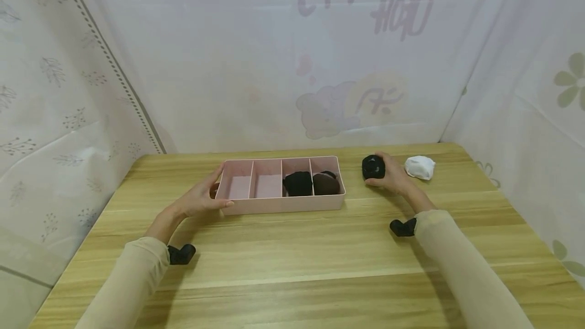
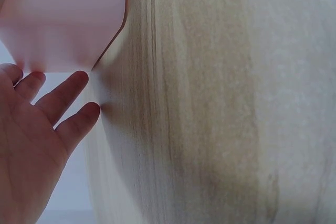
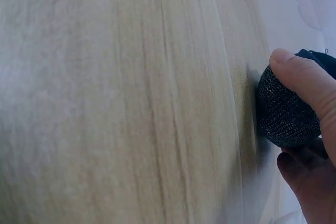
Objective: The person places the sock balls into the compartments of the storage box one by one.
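Note:
A pink divided box (image 1: 283, 205) lies across the table, its compartments side by side. My left hand (image 1: 201, 197) grips its left end, thumb along the front wall; in the left wrist view the fingertips (image 2: 79, 80) touch the end wall. The two left compartments hold nothing. A black balled-up cloth item (image 1: 298, 184) fills the third, and a dark brown one (image 1: 326, 184) the rightmost. To the box's right, my right hand (image 1: 393, 174) holds a black rolled-up sock (image 3: 287, 109) with a knitted surface between thumb and fingers. Whether it touches the table is unclear.
A white balled-up cloth item (image 1: 420, 167) lies right of my right hand. The wooden table (image 1: 292, 278) ends at a printed cloth backdrop (image 1: 256, 90), and more cloth hangs at both sides. Each wrist carries a black camera mount (image 1: 182, 254).

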The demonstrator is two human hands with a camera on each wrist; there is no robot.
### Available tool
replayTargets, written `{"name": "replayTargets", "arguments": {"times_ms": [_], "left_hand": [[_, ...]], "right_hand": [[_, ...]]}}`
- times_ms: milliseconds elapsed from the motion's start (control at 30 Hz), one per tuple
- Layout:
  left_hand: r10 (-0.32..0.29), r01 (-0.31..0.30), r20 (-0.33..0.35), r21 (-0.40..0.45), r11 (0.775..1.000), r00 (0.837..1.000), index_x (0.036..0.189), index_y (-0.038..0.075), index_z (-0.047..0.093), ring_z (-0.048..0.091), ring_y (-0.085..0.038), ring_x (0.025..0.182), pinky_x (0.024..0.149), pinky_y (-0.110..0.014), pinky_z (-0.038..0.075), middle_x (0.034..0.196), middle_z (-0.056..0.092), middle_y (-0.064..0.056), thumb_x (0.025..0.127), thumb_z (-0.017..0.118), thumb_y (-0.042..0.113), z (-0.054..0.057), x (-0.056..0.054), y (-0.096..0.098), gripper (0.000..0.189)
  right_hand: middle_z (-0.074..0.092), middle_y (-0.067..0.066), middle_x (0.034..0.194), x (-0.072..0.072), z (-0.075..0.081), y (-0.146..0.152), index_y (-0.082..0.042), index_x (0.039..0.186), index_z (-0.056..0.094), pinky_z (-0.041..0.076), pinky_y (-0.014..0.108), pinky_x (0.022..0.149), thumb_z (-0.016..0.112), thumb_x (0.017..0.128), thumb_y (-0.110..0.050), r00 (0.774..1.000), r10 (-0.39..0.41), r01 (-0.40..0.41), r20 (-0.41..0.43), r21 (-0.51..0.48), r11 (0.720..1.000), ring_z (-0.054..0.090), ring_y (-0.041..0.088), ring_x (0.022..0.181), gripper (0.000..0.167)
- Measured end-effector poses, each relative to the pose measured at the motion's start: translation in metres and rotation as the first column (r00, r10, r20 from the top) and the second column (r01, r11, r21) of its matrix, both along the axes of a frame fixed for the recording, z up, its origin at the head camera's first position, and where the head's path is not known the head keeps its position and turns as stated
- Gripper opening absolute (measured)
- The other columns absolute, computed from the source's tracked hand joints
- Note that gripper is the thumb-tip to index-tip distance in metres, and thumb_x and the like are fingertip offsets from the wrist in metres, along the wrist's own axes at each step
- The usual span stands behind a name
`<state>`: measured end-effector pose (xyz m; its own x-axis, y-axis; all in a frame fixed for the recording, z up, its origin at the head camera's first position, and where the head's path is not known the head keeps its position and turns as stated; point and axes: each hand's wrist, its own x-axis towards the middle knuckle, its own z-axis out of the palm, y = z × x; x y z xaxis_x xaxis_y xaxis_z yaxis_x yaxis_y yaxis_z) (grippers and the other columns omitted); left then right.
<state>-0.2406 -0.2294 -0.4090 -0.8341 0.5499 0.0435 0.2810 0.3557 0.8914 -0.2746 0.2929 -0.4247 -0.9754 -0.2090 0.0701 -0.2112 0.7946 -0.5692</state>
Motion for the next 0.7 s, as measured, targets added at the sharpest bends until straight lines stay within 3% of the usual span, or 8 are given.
{"name": "replayTargets", "arguments": {"times_ms": [467,700], "left_hand": [[0.003,-0.003,0.01,-0.008,1.0,1.0,0.151,0.011,-0.01,0.044,-0.048,0.119,0.081,-0.029,0.05,0.147,0.019,-0.033,0.081,0.072,0.009,0.001,0.0,0.001,0.108],[0.003,-0.003,-0.004,-0.026,1.0,1.0,0.151,0.01,-0.01,0.044,-0.047,0.119,0.081,-0.028,0.05,0.148,0.018,-0.032,0.082,0.072,0.01,0.0,0.0,0.001,0.107]], "right_hand": [[0.036,0.032,0.14,0.012,0.01,-0.009,0.009,0.14,0.029,0.029,0.059,0.103,0.08,0.074,-0.024,0.995,-0.021,0.012,-0.093,-0.096,0.995,0.034,0.047,0.128,0.09],[0.038,0.028,0.139,0.016,0.025,-0.024,0.006,0.141,0.029,0.038,0.055,0.098,0.081,0.074,-0.018,0.991,0.001,-0.028,-0.136,-0.199,0.98,0.039,0.042,0.126,0.088]]}}
